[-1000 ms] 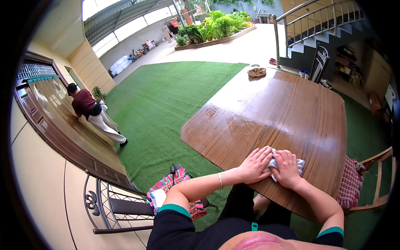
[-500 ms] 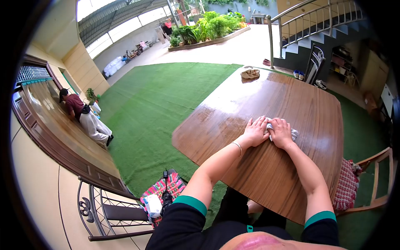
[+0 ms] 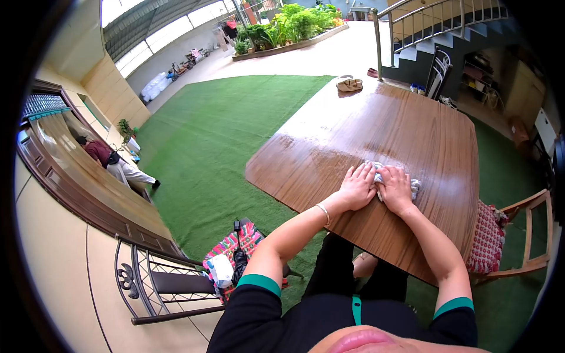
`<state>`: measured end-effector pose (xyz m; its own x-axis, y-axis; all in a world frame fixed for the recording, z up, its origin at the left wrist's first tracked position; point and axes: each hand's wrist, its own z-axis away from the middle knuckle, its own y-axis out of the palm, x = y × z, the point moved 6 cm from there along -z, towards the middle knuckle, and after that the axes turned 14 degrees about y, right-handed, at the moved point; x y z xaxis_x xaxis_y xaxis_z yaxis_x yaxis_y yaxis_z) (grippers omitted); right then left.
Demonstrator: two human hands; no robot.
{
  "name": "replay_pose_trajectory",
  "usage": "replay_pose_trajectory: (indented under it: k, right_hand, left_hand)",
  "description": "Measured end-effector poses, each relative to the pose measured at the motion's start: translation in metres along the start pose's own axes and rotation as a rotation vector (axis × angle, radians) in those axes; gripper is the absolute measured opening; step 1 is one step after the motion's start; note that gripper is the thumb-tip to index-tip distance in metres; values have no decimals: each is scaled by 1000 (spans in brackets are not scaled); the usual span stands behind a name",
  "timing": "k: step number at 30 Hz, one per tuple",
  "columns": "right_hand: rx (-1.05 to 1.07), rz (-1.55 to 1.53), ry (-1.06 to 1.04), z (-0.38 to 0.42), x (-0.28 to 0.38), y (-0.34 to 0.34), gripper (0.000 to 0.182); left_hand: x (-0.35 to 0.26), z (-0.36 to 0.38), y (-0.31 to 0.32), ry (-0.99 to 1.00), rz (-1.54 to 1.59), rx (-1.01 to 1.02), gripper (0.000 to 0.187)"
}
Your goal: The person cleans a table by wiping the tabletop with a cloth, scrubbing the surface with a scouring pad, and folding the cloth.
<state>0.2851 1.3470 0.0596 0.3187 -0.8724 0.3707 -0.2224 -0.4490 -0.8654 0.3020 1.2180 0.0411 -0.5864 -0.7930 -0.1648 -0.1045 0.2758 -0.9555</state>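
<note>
A crumpled white cloth with darker markings (image 3: 415, 187) lies on the brown wood-grain table (image 3: 424, 141). My left hand (image 3: 356, 188), with a bangle at the wrist, presses down on the cloth's left part. Beside it, my right hand (image 3: 394, 188) bears on the cloth's middle and right part. The two hands almost meet, and they cover much of the cloth. Around them the tabletop has a wet-looking shine.
A brown cloth-like bundle (image 3: 349, 85) sits at the table's far edge. To the right stands a wooden chair (image 3: 527, 235) with a patterned cover; a metal-framed chair (image 3: 176, 282) is at lower left. Another person (image 3: 109, 159) bends by the door. Green carpet (image 3: 206, 129) surrounds the table.
Both hands have drawn the cloth slightly toward me over the tabletop. The view has shifted a little. By the door, the other person has bent lower.
</note>
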Motion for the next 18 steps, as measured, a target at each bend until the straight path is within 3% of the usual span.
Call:
replay_pose_trajectory:
  k: [2,5,8,12,18]
  right_hand:
    - [127,-47,-8,28,10,-25,36]
    - [119,-107,-67,74,18,-47,37]
    - [318,-83,-24,100,33,-73,41]
    - [330,-108,-28,99,34,-75,44]
    - [146,-87,-242,79,32,-78,44]
  left_hand:
    - [-27,25,-11,52,13,-10,67]
    - [-63,59,-22,100,67,1,69]
    - [-89,81,-31,160,81,13,68]
    - [-90,79,-30,183,106,-11,63]
    - [-69,55,-23,209,77,4,65]
